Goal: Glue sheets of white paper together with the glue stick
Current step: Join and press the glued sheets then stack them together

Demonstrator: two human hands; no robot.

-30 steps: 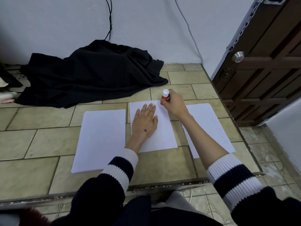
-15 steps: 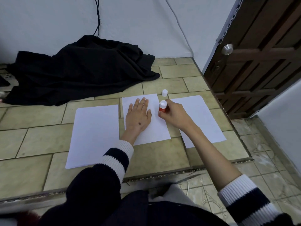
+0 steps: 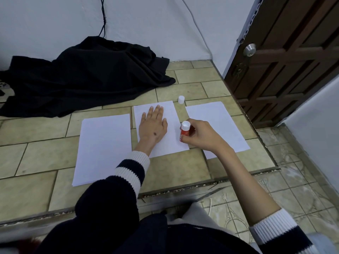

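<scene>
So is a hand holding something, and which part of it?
Yes. The right hand grips the glue stick round its red body. The left hand holds nothing; it presses flat on the middle sheet.

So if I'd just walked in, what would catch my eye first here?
Probably the small red glue stick gripped by the right hand at the right edge of the middle white paper sheet, which the flat left hand presses down. Then the big crumpled black cloth heaped against the wall, and the little white cap standing alone on the tiles behind the sheets.
</scene>
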